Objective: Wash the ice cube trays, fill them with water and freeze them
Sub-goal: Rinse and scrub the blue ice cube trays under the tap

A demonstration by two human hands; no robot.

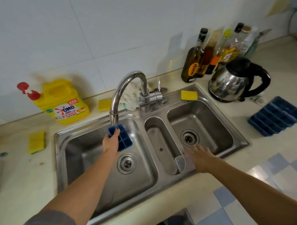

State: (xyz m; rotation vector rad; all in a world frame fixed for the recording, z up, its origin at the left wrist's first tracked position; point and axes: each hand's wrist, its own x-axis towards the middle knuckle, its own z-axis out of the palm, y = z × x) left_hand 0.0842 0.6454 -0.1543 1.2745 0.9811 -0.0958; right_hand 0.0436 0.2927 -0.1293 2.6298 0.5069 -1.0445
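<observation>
A: Worrying about anything here?

B: The tray point(123, 140), under the tap point(126, 86), is sticking out right of the grip. The left hand point(110, 142) is clasping only its left edge, so the stream could be tipping it or splashing over the left basin point(82, 158).

A: And the right hand point(201, 159)?

B: Hovering, fingers spread, holding nothing, by the sink point(163, 185) at its near rim. The stacked trays point(275, 116) are waiting far right.

Left hand point(110, 142) holds blue ice tray point(122, 138) under faucet point(126, 89).
</observation>
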